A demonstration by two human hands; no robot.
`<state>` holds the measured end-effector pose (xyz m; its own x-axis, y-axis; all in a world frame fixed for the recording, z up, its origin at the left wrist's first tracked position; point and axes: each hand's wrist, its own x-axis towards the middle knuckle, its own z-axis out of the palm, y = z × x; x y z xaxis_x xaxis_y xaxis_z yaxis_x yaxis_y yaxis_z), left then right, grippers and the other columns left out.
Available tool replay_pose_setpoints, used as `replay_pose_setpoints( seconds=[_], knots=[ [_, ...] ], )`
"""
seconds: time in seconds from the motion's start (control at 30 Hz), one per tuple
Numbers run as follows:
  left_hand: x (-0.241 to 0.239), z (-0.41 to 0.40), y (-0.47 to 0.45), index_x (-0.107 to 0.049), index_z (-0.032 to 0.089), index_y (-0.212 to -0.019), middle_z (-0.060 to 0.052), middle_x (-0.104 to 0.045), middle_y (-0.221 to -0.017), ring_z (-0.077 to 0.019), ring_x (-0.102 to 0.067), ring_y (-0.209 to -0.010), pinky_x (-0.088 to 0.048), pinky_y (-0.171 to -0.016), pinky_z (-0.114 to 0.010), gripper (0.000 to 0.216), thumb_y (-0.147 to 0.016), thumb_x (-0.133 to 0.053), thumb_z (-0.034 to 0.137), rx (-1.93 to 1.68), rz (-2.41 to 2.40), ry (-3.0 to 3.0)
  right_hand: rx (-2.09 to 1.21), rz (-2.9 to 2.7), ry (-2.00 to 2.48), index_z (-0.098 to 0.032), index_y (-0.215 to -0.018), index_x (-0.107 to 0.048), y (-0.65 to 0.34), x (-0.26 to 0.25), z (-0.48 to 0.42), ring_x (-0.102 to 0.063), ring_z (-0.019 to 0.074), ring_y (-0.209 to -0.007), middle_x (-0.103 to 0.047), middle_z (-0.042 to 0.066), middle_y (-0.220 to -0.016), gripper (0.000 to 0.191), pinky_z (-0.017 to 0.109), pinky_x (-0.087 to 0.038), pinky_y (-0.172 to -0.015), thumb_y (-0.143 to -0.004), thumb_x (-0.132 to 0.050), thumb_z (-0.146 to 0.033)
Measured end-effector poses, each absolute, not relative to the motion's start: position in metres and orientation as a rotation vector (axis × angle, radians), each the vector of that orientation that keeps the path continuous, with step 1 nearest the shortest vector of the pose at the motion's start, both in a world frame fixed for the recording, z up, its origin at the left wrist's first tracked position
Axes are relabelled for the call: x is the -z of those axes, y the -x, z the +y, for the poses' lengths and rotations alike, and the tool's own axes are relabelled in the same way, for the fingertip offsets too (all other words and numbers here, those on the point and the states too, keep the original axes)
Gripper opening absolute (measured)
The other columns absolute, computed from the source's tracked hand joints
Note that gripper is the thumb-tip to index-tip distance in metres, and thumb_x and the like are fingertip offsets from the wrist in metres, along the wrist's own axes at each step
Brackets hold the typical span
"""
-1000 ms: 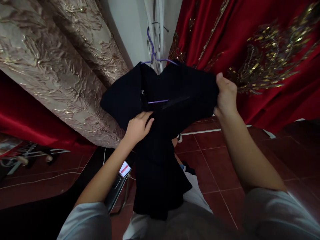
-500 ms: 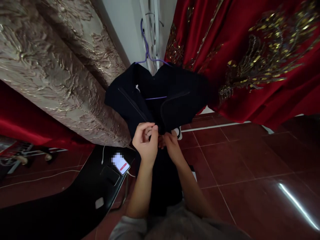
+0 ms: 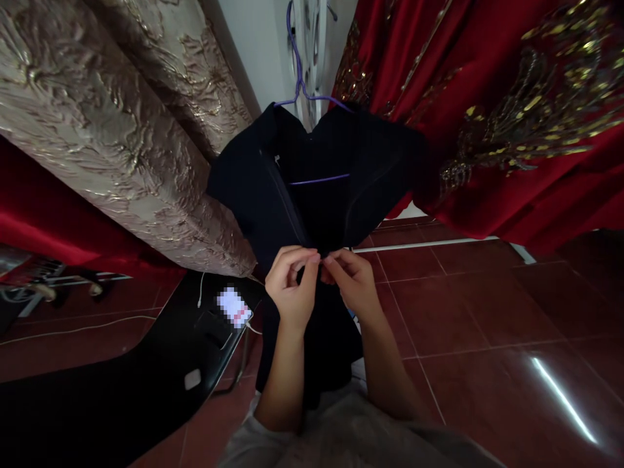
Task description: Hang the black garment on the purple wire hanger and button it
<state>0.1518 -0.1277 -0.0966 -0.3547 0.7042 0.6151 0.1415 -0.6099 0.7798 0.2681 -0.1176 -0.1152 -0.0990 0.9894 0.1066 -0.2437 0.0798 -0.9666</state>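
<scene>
A dark navy garment (image 3: 253, 195) hangs from a purple hanger (image 3: 301, 91), its front open in a deep V. The hanger's lower bar shows inside the opening. My left hand (image 3: 295, 279) pinches the front edge at the bottom of the V, thumb against fingertips. Close beside it, almost touching, my right hand (image 3: 353, 279) pinches the opposite edge in the same way. Whatever small fastening may lie between the fingertips is too dark and covered to make out. Below the hands, the garment hangs down in front of my body.
On the left, a black table (image 3: 146, 377) holds a lit phone (image 3: 234, 307), a dark phone-like slab (image 3: 214, 329) and a small white case (image 3: 192, 379). Beige textured fabric (image 3: 146, 149) hangs at the left, red sequined fabric (image 3: 487, 188) at the right. A white rack (image 3: 312, 58) stands behind.
My right hand has risen from lower behind the garment's edge and now pinches level with my left. The V opening is spread wider, and the view has shifted slightly.
</scene>
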Motion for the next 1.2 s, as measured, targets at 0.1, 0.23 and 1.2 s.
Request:
replay_pose_setpoints(
  seconds=[0.1,0.23,1.2],
  knots=[
    [0.103,-0.124,-0.153,-0.07,0.021,-0.11,-0.004,-0.067,-0.095,-0.0126,-0.069,-0.085,-0.06,-0.077,-0.024,0.013,-0.097,-0.068,0.018,-2.017,1.072,-1.467,-1.311,-1.072,0.897,-0.019,-0.085,-0.072,-0.265,0.114,-0.118,-0.055,0.0087,-0.057,-0.06,-0.002,-0.064,0.024,0.021,-0.043,-0.055,-0.093,-0.07,-0.041],
    [0.117,-0.115,-0.14,-0.053,0.027,-0.135,-0.005,-0.069,-0.111,-0.0159,-0.07,-0.105,-0.058,-0.099,-0.034,0.038,-0.099,-0.06,0.017,-1.842,0.976,-1.379,-1.392,-1.038,0.935,-0.017,-0.075,-0.071,-0.265,0.112,-0.116,-0.047,0.0069,-0.05,-0.053,-0.003,-0.055,0.027,0.021,-0.033,-0.051,-0.09,-0.07,-0.039],
    [-0.007,-0.01,-0.111,-0.068,0.021,-0.099,-0.005,-0.066,-0.097,-0.02,-0.067,-0.094,-0.056,-0.087,-0.034,0.018,-0.101,-0.065,0.039,-1.826,1.11,-2.309,-0.835,-1.401,0.783,-0.017,-0.073,-0.065,-0.253,0.009,-0.003,-0.039,0.0075,-0.054,-0.047,-0.003,-0.06,0.032,0.023,-0.03,-0.053,-0.097,-0.064,-0.039]
  ],
)
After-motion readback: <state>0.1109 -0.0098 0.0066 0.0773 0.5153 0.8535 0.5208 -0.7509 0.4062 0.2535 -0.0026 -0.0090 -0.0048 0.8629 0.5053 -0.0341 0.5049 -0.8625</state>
